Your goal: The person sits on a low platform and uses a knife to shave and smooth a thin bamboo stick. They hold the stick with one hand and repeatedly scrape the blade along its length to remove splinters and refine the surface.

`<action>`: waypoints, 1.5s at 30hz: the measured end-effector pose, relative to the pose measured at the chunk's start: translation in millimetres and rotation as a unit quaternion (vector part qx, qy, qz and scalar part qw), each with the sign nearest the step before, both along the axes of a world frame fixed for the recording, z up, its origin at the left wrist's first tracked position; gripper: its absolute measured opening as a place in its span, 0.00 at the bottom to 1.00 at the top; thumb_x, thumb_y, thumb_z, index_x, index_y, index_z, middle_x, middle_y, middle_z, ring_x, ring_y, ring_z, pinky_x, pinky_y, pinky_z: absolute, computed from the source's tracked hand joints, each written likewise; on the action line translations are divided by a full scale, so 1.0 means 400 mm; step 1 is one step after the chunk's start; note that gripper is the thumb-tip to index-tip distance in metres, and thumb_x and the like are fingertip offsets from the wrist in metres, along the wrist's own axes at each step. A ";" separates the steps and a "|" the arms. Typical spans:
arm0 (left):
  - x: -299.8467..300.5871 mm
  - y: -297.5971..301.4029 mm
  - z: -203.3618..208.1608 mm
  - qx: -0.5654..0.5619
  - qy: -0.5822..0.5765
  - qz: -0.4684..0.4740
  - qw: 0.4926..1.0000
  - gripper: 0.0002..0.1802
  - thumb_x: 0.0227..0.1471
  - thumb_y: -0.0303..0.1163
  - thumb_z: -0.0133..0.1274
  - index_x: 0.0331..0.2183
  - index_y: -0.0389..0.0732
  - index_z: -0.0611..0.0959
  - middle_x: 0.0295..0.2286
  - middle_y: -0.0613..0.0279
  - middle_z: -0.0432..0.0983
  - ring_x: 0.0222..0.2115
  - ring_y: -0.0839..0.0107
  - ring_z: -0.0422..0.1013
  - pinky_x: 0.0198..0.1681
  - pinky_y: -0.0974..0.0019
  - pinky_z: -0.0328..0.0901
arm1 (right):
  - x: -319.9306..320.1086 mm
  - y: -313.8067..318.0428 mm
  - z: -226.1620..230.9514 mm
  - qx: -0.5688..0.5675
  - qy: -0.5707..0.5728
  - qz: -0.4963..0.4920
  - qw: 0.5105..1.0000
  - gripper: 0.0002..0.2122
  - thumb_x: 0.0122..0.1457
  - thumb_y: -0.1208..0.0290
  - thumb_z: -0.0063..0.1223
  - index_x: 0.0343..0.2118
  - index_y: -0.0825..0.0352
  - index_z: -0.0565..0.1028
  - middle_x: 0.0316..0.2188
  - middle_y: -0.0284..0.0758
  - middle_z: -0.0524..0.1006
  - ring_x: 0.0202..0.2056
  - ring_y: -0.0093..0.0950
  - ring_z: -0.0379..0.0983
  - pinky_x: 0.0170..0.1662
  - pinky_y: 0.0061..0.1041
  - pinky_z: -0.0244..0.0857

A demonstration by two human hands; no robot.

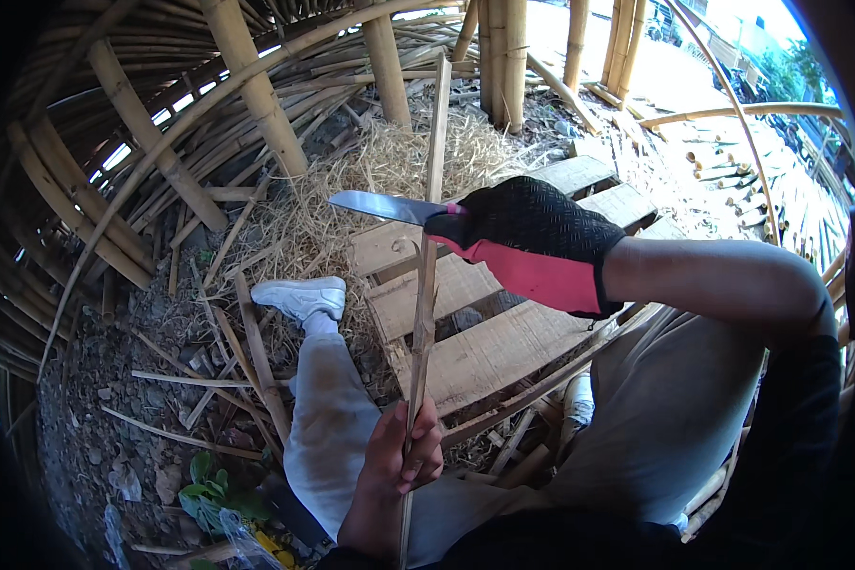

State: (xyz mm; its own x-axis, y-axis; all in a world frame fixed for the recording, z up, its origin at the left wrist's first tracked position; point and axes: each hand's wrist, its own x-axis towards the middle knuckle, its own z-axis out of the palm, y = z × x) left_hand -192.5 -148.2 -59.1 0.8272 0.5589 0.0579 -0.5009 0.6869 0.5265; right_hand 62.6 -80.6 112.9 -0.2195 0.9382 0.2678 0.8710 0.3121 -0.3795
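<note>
A long bamboo strip (427, 313) stands steeply in front of me, running from my lap up past the wooden pallet. Bare fingers of my left hand (410, 446) are wrapped round its lower part. My right hand (532, 242), in a black and pink glove, grips a knife (378, 205) whose handle is hidden in the fist. The blade points left and lies across the strip's upper half. Just below the blade, a thin sliver stands off the strip's edge.
Under the strip lies a slatted wooden pallet (489, 351), with a heap of pale shavings (427, 152) behind it. Bamboo posts (256, 90) and stacked poles stand at the back and left. Loose bamboo pieces (256, 361) lie on stony ground near my white shoe (302, 296).
</note>
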 end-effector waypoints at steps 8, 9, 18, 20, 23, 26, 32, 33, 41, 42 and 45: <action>0.004 0.000 0.012 0.026 0.104 0.042 0.993 0.27 0.67 0.58 0.34 0.28 0.45 0.67 0.08 0.69 0.56 0.02 0.81 0.50 0.05 0.76 0.44 | -0.025 -0.010 0.031 -0.156 -0.106 0.108 0.976 0.12 0.63 0.63 0.51 0.35 0.69 0.79 0.27 0.36 0.81 0.30 0.21 0.76 0.38 0.31 0.70; 0.001 0.000 0.012 0.019 0.102 0.044 0.994 0.27 0.67 0.58 0.35 0.28 0.45 0.67 0.08 0.68 0.56 0.02 0.81 0.50 0.05 0.76 0.44 | -0.016 0.012 0.035 -0.226 0.099 -0.026 0.969 0.12 0.62 0.63 0.51 0.35 0.68 0.78 0.28 0.35 0.80 0.31 0.20 0.75 0.39 0.31 0.69; -0.011 0.013 0.008 -0.026 0.056 0.015 0.998 0.27 0.66 0.58 0.38 0.27 0.44 0.69 0.08 0.68 0.57 0.02 0.81 0.51 0.05 0.75 0.44 | 0.004 0.005 0.072 -0.237 0.335 -0.065 0.909 0.12 0.66 0.64 0.50 0.39 0.68 0.78 0.23 0.28 0.74 0.25 0.17 0.70 0.29 0.21 0.65; -0.006 0.015 0.009 -0.026 0.053 0.012 0.998 0.27 0.66 0.58 0.38 0.28 0.44 0.69 0.08 0.68 0.57 0.02 0.80 0.50 0.05 0.76 0.45 | -0.010 -0.009 0.054 -0.231 0.149 -0.041 0.961 0.11 0.66 0.63 0.51 0.38 0.66 0.79 0.21 0.26 0.73 0.22 0.14 0.69 0.25 0.19 0.62; -0.010 0.010 0.005 -0.011 0.098 0.042 0.994 0.27 0.66 0.57 0.38 0.28 0.44 0.69 0.08 0.68 0.57 0.02 0.80 0.50 0.05 0.76 0.46 | -0.027 -0.015 0.024 -0.267 0.105 0.038 0.957 0.12 0.66 0.62 0.52 0.38 0.66 0.80 0.24 0.28 0.76 0.22 0.14 0.71 0.25 0.21 0.63; -0.003 0.017 0.013 0.004 0.068 0.031 0.997 0.26 0.67 0.57 0.38 0.29 0.44 0.69 0.08 0.68 0.57 0.03 0.80 0.51 0.06 0.76 0.47 | 0.019 0.007 -0.001 -0.305 0.375 -0.191 0.855 0.12 0.66 0.61 0.50 0.35 0.65 0.78 0.18 0.26 0.70 0.19 0.15 0.65 0.24 0.22 0.61; -0.014 0.021 0.007 -0.013 0.044 0.018 0.999 0.26 0.67 0.56 0.36 0.29 0.44 0.69 0.08 0.68 0.58 0.03 0.80 0.53 0.06 0.76 0.47 | 0.007 -0.005 0.055 -0.242 0.440 -0.141 0.853 0.10 0.61 0.62 0.53 0.32 0.64 0.76 0.19 0.23 0.69 0.18 0.16 0.64 0.21 0.21 0.58; -0.011 0.014 0.007 -0.017 0.064 0.027 0.997 0.26 0.68 0.56 0.36 0.29 0.44 0.69 0.08 0.67 0.58 0.03 0.80 0.53 0.06 0.75 0.47 | -0.006 -0.017 0.049 -0.277 0.359 -0.116 0.884 0.10 0.61 0.62 0.52 0.32 0.63 0.76 0.19 0.23 0.69 0.17 0.17 0.64 0.21 0.21 0.58; -0.027 0.029 0.022 -0.030 0.051 0.054 0.997 0.27 0.68 0.56 0.35 0.29 0.43 0.70 0.08 0.67 0.59 0.02 0.79 0.52 0.05 0.75 0.46 | -0.035 -0.014 0.078 -0.348 0.298 -0.052 0.888 0.10 0.65 0.62 0.50 0.33 0.61 0.76 0.16 0.21 0.68 0.15 0.14 0.63 0.19 0.17 0.55; -0.029 0.026 0.017 -0.030 0.062 0.066 0.995 0.27 0.68 0.56 0.36 0.29 0.43 0.70 0.08 0.67 0.59 0.02 0.79 0.52 0.05 0.75 0.46 | -0.045 -0.013 0.064 -0.355 0.259 -0.032 0.898 0.10 0.65 0.61 0.50 0.34 0.61 0.78 0.18 0.22 0.71 0.16 0.14 0.65 0.19 0.17 0.56; -0.041 0.022 0.008 -0.017 0.079 0.077 0.994 0.27 0.68 0.56 0.36 0.29 0.43 0.70 0.08 0.67 0.59 0.03 0.79 0.53 0.06 0.75 0.46 | -0.018 -0.004 0.027 -0.402 0.373 0.024 0.836 0.13 0.66 0.58 0.50 0.36 0.61 0.81 0.22 0.25 0.76 0.19 0.14 0.68 0.21 0.17 0.59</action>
State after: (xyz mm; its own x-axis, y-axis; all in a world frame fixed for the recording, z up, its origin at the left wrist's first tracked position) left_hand -209.1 -139.4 -56.0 0.7287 0.6794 -0.0864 -0.5150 0.6267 0.5848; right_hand 55.4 -82.0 123.5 -0.3147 0.8760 -0.3655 0.2919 -0.2770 -0.9154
